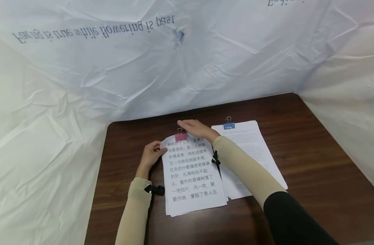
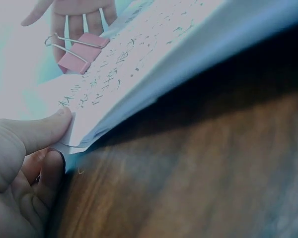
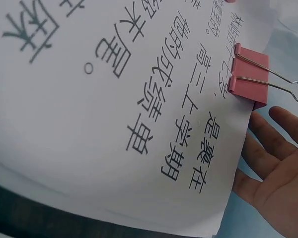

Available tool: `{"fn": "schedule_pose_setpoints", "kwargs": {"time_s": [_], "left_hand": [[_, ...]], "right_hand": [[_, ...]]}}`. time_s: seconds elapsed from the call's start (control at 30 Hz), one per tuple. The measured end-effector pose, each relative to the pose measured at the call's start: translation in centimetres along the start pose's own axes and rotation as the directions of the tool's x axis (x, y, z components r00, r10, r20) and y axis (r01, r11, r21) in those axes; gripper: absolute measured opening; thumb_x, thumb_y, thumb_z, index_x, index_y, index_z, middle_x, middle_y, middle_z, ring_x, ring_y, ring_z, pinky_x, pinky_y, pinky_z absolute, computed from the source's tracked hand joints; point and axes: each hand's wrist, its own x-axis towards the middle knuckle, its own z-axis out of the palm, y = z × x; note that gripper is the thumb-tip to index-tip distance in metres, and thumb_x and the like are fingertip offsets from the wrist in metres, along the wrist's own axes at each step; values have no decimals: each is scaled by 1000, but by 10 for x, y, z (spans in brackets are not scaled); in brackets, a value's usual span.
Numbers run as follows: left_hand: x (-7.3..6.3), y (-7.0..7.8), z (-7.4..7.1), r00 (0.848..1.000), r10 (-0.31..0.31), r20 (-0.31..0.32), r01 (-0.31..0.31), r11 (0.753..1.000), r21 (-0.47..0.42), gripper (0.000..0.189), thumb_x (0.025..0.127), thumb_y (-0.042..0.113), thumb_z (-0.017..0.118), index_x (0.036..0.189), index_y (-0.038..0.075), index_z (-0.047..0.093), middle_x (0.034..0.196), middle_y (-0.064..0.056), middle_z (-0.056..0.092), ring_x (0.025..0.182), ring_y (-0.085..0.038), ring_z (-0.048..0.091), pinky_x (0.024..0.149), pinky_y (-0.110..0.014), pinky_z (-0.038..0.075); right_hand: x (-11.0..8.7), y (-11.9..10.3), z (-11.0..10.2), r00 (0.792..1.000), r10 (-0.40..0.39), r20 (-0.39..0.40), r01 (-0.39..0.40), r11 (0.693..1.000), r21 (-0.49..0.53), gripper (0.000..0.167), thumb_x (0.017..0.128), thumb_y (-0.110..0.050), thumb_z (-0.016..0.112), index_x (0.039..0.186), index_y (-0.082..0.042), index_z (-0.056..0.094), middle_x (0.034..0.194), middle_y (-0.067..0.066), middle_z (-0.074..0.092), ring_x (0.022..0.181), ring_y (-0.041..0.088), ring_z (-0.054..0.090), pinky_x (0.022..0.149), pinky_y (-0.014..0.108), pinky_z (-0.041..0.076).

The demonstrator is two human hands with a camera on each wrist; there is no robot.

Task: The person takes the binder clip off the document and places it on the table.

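A stack of printed paper (image 1: 190, 177) in large Chinese type lies before me, with a pink binder clip (image 1: 181, 137) on its top edge and the clip's wire handles sticking up. My left hand (image 1: 150, 154) pinches the stack's upper left edge, thumb (image 2: 49, 130) on top and fingers curled underneath. At the top edge, beside the pink clip, my right hand (image 1: 199, 130) is held with its fingers extended. In the right wrist view its fingertips (image 3: 262, 124) are partly hidden behind the sheets; whether they touch the paper, I cannot tell.
Right of this stack lies a second paper stack (image 1: 251, 146) in small print, with a blue binder clip (image 1: 229, 126) on its top edge. My right forearm crosses it. The dark wooden table (image 1: 312, 143) ends at a white sheet (image 1: 162, 78) hung behind and at the sides.
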Motion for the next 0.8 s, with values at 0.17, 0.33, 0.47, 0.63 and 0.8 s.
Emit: {"fn": "schedule_pose_setpoints", "kwargs": {"time_s": [0.17,0.33,0.47,0.63,0.8], "left_hand": [[-1,-1,-2,1000,-14,17,14,1000,-4,15,96,8,79,108,2,74,93,-9,77,70,-18,60,63,-25,46],[0,0,-3,1000,17,6,-17,1000,6,14,95,9,79,106,3,74,92,-8,77,72,-19,60,64,-26,46],[1,1,-3,1000,27,16,-27,1000,9,15,96,10,79,108,3,75,93,-9,77,75,-18,61,67,-26,48],[0,0,-4,999,27,19,-27,1000,8,15,95,9,80,108,2,75,93,-9,77,75,-18,61,67,-25,48],[-2,-1,-3,999,39,29,-39,999,-3,16,95,9,80,108,1,75,93,-8,77,76,-18,61,67,-26,48]], "right_hand": [[5,-8,4,999,6,54,-4,999,-36,93,99,-84,23,156,-17,54,160,7,50,150,29,42,123,52,30],[12,-13,7,997,11,81,-5,998,-65,97,98,-85,17,146,-14,63,151,10,57,142,30,50,120,52,34],[16,-15,8,993,28,116,-19,997,-81,100,96,-88,15,139,-15,69,146,9,61,136,29,55,117,50,37],[22,-15,6,977,88,192,-76,995,-70,102,92,-92,16,128,-15,73,141,9,61,122,27,62,111,46,43],[30,-12,1,914,198,353,-219,976,20,110,89,-95,15,142,-12,64,158,13,47,138,29,50,119,46,33]]}}
